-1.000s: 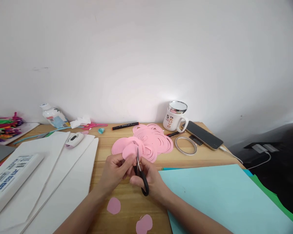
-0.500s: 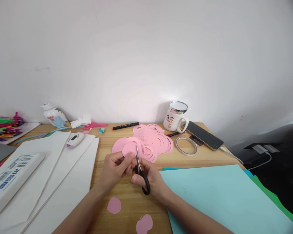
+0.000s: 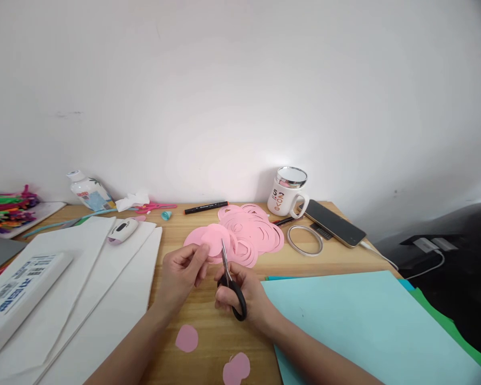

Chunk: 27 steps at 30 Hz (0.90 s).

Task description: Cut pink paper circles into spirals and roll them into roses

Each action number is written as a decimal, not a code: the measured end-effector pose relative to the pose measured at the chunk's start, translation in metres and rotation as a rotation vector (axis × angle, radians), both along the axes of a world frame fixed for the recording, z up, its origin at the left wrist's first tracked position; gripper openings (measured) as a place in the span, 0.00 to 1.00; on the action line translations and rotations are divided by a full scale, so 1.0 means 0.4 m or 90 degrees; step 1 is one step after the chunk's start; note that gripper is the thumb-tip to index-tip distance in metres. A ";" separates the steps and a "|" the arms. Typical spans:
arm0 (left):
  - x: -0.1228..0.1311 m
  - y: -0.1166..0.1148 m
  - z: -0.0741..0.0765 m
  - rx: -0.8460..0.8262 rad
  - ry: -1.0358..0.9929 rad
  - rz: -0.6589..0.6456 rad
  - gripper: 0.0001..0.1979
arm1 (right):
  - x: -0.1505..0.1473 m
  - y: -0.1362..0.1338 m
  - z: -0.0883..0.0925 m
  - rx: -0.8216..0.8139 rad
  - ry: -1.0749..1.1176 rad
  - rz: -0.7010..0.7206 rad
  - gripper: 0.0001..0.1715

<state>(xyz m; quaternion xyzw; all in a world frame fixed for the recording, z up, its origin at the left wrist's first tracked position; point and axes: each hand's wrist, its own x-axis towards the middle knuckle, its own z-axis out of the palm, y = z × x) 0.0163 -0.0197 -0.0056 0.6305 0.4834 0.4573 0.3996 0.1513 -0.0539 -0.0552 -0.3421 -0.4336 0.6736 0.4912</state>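
Head view: pink disc (image 3: 216, 238) in left hand (image 3: 184, 270), scissors (image 3: 231, 282) in right hand (image 3: 253, 295).

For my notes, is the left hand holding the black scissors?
No, the right hand holds the black scissors; the left hand pinches pink paper.

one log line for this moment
left hand: pinching pink paper disc | right hand: holding black-handled scissors | behind: pink paper pile

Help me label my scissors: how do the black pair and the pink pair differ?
The black scissors are held in the right hand, while the pink scissors lie on the desk. The black scissors point away from the person; the pink scissors lie crosswise, near the wall. Both are cutting tools.
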 end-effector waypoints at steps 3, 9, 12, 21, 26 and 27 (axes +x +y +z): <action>0.006 -0.005 0.007 0.001 0.015 -0.011 0.20 | 0.000 -0.001 -0.001 0.014 0.010 -0.003 0.19; 0.018 -0.014 0.015 -0.034 0.017 -0.050 0.21 | 0.000 0.002 0.020 0.038 -0.015 0.021 0.24; 0.013 -0.013 0.005 -0.070 0.011 -0.080 0.19 | 0.001 0.004 0.034 0.073 0.006 0.010 0.24; 0.009 -0.006 0.000 -0.085 0.004 -0.090 0.18 | 0.007 0.005 0.026 0.063 -0.032 -0.009 0.24; 0.005 -0.005 0.007 -0.048 0.032 -0.067 0.21 | 0.008 0.004 0.020 0.053 -0.036 -0.005 0.24; 0.004 -0.005 0.007 -0.040 0.033 -0.062 0.22 | 0.008 0.004 0.019 0.049 -0.033 -0.003 0.24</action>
